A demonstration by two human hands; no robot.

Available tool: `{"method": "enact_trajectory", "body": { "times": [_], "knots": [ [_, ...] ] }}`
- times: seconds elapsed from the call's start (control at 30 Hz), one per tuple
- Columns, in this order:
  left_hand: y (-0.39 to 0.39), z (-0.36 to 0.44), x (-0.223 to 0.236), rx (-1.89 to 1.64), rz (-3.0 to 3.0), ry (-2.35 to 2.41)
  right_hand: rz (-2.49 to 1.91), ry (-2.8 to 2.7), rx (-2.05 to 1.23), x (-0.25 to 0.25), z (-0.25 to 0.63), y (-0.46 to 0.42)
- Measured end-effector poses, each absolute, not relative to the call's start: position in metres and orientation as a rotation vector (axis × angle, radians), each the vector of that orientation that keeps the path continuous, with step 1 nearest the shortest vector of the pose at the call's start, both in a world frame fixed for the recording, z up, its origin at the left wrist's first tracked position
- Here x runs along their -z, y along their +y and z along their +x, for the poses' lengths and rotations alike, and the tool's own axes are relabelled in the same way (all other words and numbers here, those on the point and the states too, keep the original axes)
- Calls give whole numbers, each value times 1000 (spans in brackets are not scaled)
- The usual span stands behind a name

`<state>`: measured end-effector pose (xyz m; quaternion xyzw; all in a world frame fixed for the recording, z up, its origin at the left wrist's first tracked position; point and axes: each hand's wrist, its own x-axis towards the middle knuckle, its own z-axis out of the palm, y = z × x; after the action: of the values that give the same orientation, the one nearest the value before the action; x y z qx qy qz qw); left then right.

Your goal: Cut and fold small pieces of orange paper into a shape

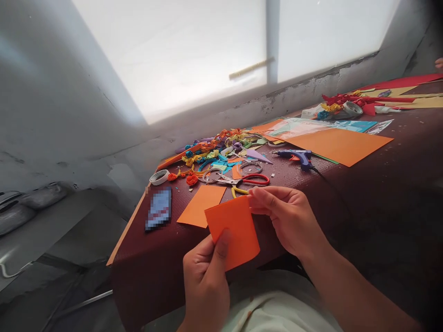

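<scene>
An orange paper square (236, 230) is held up in front of the table's near edge by both hands. My left hand (206, 282) grips its lower edge, thumb pressed on the front. My right hand (289, 216) pinches its top right corner. Just beyond it, flat on the dark red table (367, 184), lies a second orange paper piece (201, 205). Red-handled scissors (247, 179) and a yellow-handled pair lie right behind the held square.
A heap of coloured paper scraps and small paper flowers (216, 152) covers the table's far left. A blue glue gun (298, 157), a large orange sheet (337, 145), a tape roll (159, 177) and a blurred flat object (158, 208) lie around. More craft material (349, 108) sits at the far right.
</scene>
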<state>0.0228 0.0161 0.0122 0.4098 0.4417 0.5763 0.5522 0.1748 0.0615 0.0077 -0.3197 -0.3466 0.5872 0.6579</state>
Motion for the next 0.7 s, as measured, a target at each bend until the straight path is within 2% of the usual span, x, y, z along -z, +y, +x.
{"method": "enact_trajectory", "body": {
  "times": [0.1, 0.23, 0.4, 0.47, 0.53, 0.6, 0.7],
  "knots": [
    [18, 23, -9, -1438, 996, 1070, -729, -920, -1512, -8, 173, 56],
    [22, 20, -10, -1435, 1115, 1066, -772, -896, -1498, -9, 169, 53],
    [38, -3, -50, -1285, 1579, 1285, -776, -950, -1500, -7, 171, 56],
    [48, -6, -77, -1122, 2059, 1353, -813, -1028, -1467, -6, 173, 56],
    [60, -1, -101, -759, 2354, 1289, -848, -1129, -1400, -7, 175, 57],
    [72, 10, -117, -524, 2386, 1255, -861, -1187, -1348, -8, 176, 57],
    [91, 21, -126, -398, 2258, 1207, -868, -1198, -1335, -11, 177, 59]
  ]
}}
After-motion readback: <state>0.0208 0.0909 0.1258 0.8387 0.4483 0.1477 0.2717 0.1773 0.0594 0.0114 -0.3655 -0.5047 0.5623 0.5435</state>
